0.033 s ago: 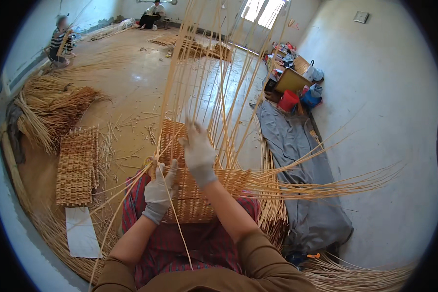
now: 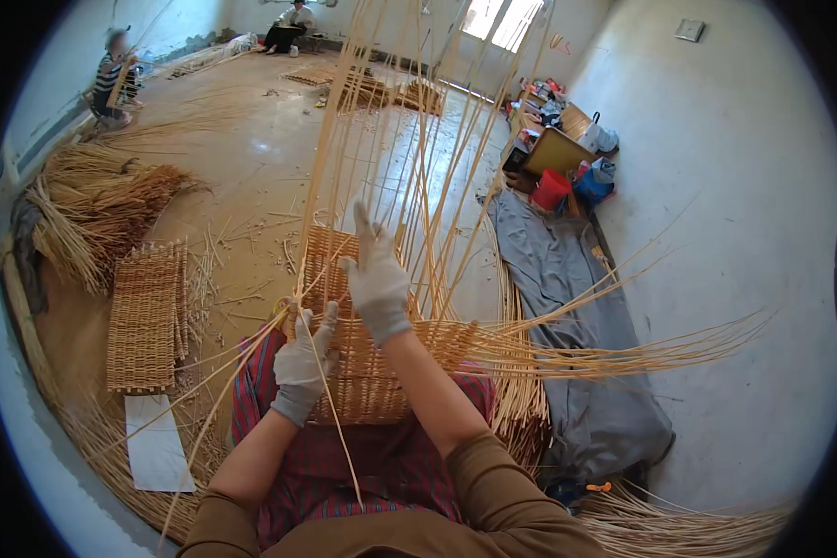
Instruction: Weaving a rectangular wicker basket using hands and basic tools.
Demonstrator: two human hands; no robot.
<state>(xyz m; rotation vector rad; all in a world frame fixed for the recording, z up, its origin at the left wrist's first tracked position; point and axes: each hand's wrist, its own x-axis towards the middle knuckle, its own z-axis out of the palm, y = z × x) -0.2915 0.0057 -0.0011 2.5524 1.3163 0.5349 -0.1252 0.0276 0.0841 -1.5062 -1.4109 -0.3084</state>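
A half-woven wicker basket (image 2: 367, 381) rests on my lap, with long pale stakes (image 2: 428, 177) rising from its far side and others fanning out to the right. My left hand (image 2: 302, 363), in a pale work glove, grips the basket's left edge, thumb pointing up; its fingertips are partly hidden. Thin wicker strands (image 2: 237, 363) trail leftward beside it, and one hangs down over my lap. My right hand (image 2: 378, 284), also gloved, is above the basket's inside among the stakes. One finger points upward, the others are bent, and a wicker strand runs to them from the left corner.
Flat woven panels (image 2: 147, 321) lie at the left, near a white board (image 2: 158, 442) and a wicker heap (image 2: 102, 205). At the right are a grey cloth (image 2: 581, 325), a red bucket (image 2: 551, 190) and wicker bundles. Two people sit farther back.
My right hand has shifted slightly, its raised finger now sharper and more upright. The left hand's thumb has moved up a little. The strand hanging over my lap has swung slightly left.
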